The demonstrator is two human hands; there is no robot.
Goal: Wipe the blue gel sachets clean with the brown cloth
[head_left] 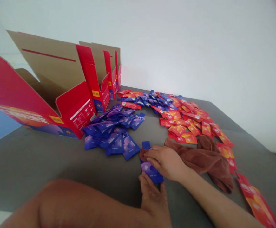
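Purple foil sachet [150, 171] sits between my two hands over the grey tabletop [30, 164]. My right hand [166, 161] is curled nearly closed over its upper part, holding it. My left hand [152, 194] sits below, its fingers [143, 179] part-spread with their tips against the sachet's lower edge, though I cannot tell whether they grip. A crumpled brown towel [210, 160] lies just beyond my right hand. Farther off are a loose pile of purple sachets [111, 136] and a curving spread of red-orange sachets [183, 120], with open red-and-kraft cardboard cartons [57, 85] standing at far left.
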